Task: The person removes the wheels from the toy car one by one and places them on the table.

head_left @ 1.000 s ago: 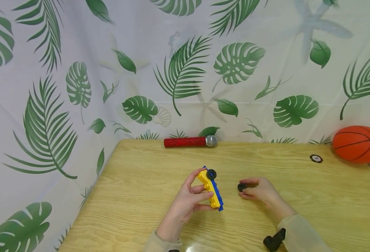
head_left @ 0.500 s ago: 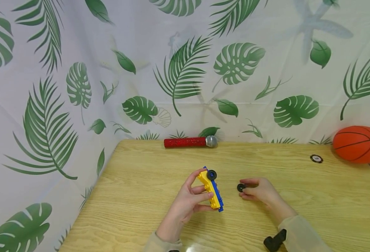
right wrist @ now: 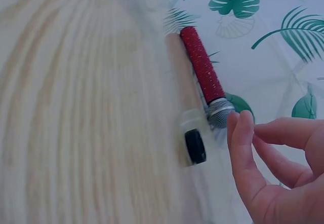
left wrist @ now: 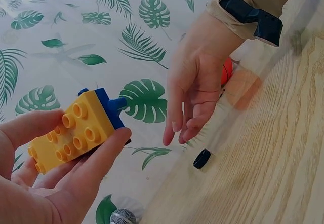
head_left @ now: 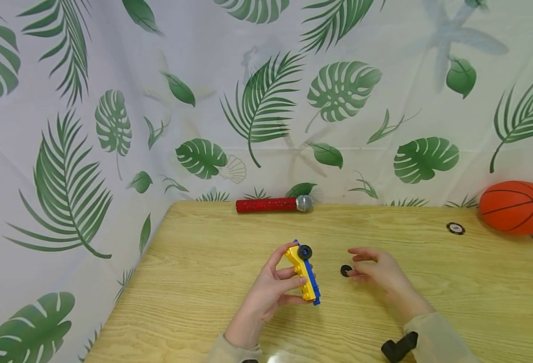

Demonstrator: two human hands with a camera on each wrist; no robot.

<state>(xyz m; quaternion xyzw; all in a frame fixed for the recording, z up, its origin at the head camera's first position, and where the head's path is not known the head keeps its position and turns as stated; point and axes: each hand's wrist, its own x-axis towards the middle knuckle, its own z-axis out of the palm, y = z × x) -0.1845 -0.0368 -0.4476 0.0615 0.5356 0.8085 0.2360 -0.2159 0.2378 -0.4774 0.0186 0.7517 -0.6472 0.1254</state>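
My left hand (head_left: 273,287) holds a yellow and blue toy brick car (head_left: 304,275) up on a slant, thumb and fingers round its sides. Yellow studs face the camera in the left wrist view, where a blue peg sticks out at one end. One black wheel (head_left: 305,251) sits on the car's upper end in the head view. A loose black wheel (left wrist: 202,159) rests on the wooden table. Beside it, my right hand (head_left: 379,269) has its fingers extended and loosely bent, with nothing in them. A gap shows between these fingers (right wrist: 245,125) and the loose wheel in the right wrist view.
A red microphone (head_left: 266,204) with a silver head lies along the table's back edge. At the right back are an orange basketball (head_left: 518,207) and a small black and white disc (head_left: 455,228). A leaf-printed curtain (head_left: 284,101) hangs behind and to the left.
My right hand has let go of the loose black wheel, its fingers spreading and drawing back a little to the right. The left hand and the toy car have stayed almost still.
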